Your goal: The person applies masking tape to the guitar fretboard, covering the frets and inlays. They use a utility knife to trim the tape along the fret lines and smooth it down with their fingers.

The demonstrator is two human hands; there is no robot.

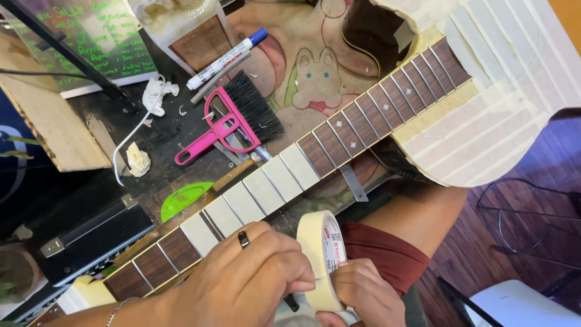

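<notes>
A guitar lies across the workbench, its dark fretboard (363, 118) running from lower left to upper right. Strips of cream masking tape (266, 188) cover several spaces between frets near the middle of the neck. The guitar body (490, 103) at upper right is covered in tape strips too. My left hand (242, 284), wearing a dark ring, pinches the free end of a roll of masking tape (321, 254) just below the neck. My right hand (363, 293) grips the roll from underneath at the bottom edge of view.
A pink-handled black brush (236, 118) and a white marker with a blue cap (224, 59) lie on the bench behind the neck. A green plastic piece (181, 198), crumpled tissue (158, 94), a wooden block (54, 121) and a black box (91, 233) sit at left. A metal ruler (353, 181) sticks out under the neck.
</notes>
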